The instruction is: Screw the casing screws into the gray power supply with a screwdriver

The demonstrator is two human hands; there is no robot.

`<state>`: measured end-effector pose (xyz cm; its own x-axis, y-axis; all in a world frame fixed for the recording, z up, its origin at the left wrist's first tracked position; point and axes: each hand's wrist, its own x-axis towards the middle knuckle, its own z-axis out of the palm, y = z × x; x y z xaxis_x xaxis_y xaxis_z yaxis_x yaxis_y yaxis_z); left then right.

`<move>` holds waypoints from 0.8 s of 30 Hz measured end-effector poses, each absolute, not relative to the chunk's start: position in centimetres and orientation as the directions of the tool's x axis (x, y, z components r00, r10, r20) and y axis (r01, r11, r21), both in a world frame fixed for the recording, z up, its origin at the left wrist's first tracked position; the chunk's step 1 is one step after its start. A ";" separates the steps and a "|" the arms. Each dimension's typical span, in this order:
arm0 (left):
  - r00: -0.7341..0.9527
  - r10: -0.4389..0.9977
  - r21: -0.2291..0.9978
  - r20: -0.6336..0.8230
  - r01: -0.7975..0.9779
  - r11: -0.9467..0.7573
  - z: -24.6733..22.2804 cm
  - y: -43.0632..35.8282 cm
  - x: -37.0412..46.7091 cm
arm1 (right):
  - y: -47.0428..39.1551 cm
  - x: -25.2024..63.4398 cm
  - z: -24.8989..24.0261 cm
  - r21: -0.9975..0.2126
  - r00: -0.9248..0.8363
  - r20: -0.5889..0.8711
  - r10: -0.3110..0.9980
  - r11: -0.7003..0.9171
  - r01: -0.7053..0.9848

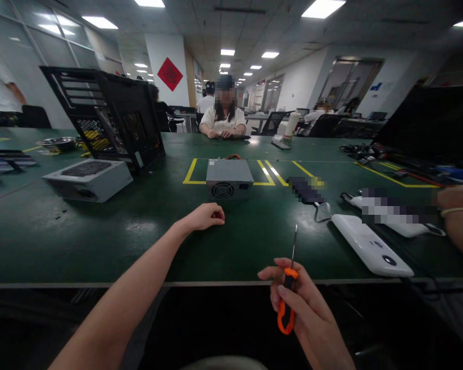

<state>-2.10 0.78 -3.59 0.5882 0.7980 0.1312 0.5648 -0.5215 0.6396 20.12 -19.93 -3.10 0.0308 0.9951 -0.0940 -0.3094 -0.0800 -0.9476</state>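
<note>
My left forearm (139, 288) and left hand (205, 216) bare, lower left to centre; right hand (305, 306) bare, lower right, thumbnail (281, 291) rounded. My dark clothing (219, 318), bottom centre, detail lost in shadow.

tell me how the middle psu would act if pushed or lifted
The psu is probably stiff, being boxy with flat, metallic-looking sides. It likely won't roll or tip, sitting low and flat on the table. The wires behind it may flop when lifted.

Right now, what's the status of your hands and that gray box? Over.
Right hand gripping orange-and-black screwdriver, tip up. Left hand loosely curled, just short of gray box. White device off to the right, not between left hand and box.
</note>
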 end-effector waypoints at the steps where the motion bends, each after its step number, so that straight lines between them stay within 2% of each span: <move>1: 0.579 0.804 0.662 0.136 0.550 -0.509 -3.4 0.7 -2.0 | -20.1 20.0 -3.0 -0.951 0.028 -0.092 0.995 -0.079 -0.300; 4: 0.542 0.826 0.836 0.156 0.373 -0.403 -2.2 -0.2 -1.3 | -20.5 19.5 -2.8 -0.958 -0.015 -0.095 0.995 -0.095 -0.272; 6: 0.527 0.823 0.948 0.210 0.097 -0.304 -0.9 -1.4 -0.6 | -20.8 19.3 -2.5 -0.957 -0.075 -0.095 0.993 -0.111 -0.266; 9: 0.509 0.816 0.955 0.273 -0.249 -0.164 0.8 -3.4 0.6 | -21.2 18.7 -1.7 -0.950 -0.190 -0.084 0.978 -0.136 -0.280; 11: 0.531 0.803 0.921 0.271 -0.385 -0.056 1.4 -4.4 1.1 | -21.3 18.3 -1.1 -0.943 -0.255 -0.083 0.963 -0.159 -0.292; 15: 0.519 0.823 0.876 0.230 -0.479 0.057 1.4 -4.8 1.3 | -21.0 17.3 -0.7 -0.931 -0.315 -0.085 0.945 -0.188 -0.313; 19: 0.508 0.831 0.838 0.225 -0.537 0.101 1.2 -4.5 1.0 | -20.1 16.6 -0.9 -0.929 -0.279 -0.048 0.959 -0.145 -0.340; 24: 0.557 0.791 0.820 0.251 -0.558 0.132 1.2 -4.7 0.9 | -19.4 16.0 -1.2 -0.927 -0.336 -0.015 0.942 -0.139 -0.349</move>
<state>0.93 -4.69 1.18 0.5573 0.7914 0.2512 -0.5575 0.1324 0.8195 16.02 -19.38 -1.21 -0.3362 0.9417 -0.0146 -0.3490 -0.1390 -0.9267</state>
